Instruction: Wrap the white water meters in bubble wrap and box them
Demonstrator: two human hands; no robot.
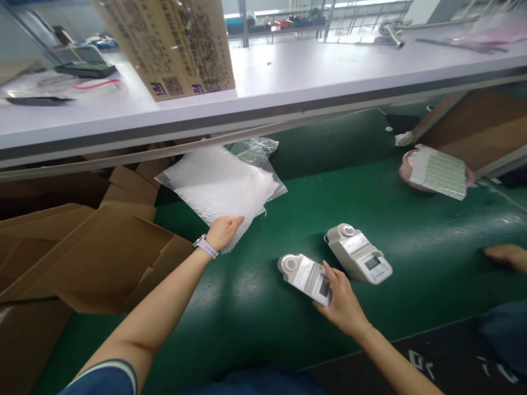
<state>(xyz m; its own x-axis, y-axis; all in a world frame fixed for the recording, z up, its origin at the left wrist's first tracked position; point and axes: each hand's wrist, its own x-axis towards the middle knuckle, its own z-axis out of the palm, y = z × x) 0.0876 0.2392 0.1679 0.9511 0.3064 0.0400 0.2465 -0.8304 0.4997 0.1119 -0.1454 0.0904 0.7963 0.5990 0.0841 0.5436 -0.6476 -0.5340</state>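
Observation:
My left hand [224, 232], with a watch on its wrist, has its fingers closed on the near edge of a white bubble-wrap bag [224, 181]. That bag lies in a loose pile with other clear plastic bags [259, 149]. In my right hand [343, 302] is a white electricity meter [303, 274], gripped at its screen end. Its round end points away to the left, and my fingers cover part of the screen. A second white meter [358, 253] of the same kind lies on the green surface [242, 296], just beyond my right hand.
Open cardboard boxes [102, 247] fill the left side. A raised white shelf [284, 71] runs across the back, bearing a printed carton [177, 44]. At right lies a sheet of green labels [442, 173]; nearby is another person's hand [508, 257].

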